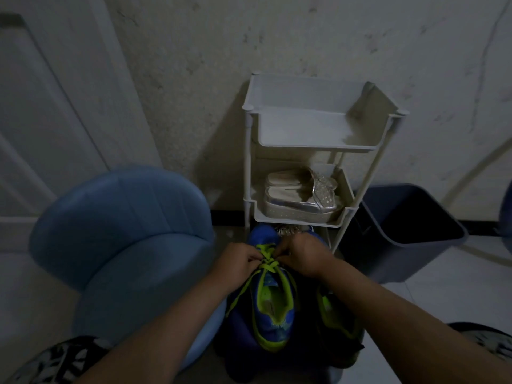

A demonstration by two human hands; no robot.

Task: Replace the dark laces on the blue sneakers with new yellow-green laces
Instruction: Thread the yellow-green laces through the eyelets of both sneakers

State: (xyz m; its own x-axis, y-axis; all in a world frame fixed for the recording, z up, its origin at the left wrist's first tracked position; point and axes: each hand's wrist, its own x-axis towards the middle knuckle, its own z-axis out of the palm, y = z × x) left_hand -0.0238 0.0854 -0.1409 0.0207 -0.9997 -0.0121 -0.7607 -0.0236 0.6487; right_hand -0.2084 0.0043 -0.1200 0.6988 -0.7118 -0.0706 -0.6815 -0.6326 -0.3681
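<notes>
Yellow-green lace (267,262) pinched between fingers of left hand (238,261) and right hand (304,256); even pulls should seat the sneaker (273,311) crossings flat.

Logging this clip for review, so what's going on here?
A person is lacing a blue sneaker with yellow-green lining. The left hand and right hand both pinch the flat yellow-green lace near the toe end, where a few crossings are in. A second blue sneaker sits beside it, partly hidden by the right forearm. Behind stands a white plastic shelf cart holding silver sandals.
</notes>
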